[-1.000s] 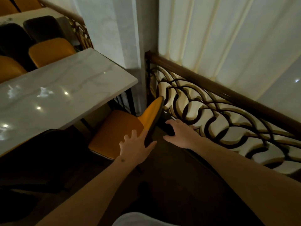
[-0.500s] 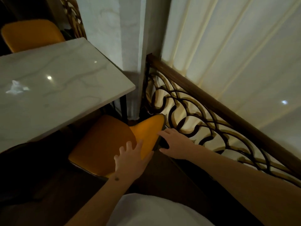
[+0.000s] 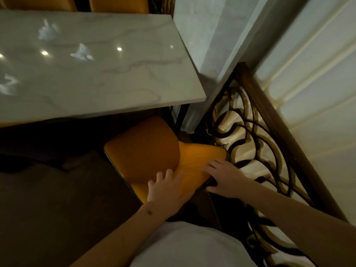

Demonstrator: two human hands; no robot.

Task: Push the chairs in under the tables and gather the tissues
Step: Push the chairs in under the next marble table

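Note:
An orange chair (image 3: 146,151) stands at the near right corner of a marble-topped table (image 3: 119,81), its seat partly under the tabletop edge. My left hand (image 3: 165,191) grips the left end of the chair's backrest, fingers over its top. At the right end of the backrest my right hand (image 3: 225,178) holds on, fingers spread on the orange front and thumb behind. Crumpled white tissues (image 3: 81,53) lie on the tabletop, with another tissue (image 3: 46,31) further back and one tissue (image 3: 8,83) at the left edge.
A dark ornate metal railing (image 3: 256,143) with a wooden top rail runs close along the right of the chair. A pale pillar (image 3: 208,35) stands behind the table corner. More orange chairs (image 3: 117,3) sit at the table's far side. The floor is dark.
The view has swung over the chair and table. The chair has turned so its backrest faces me, and its seat sits closer under the table. Both hands have stayed on the backrest.

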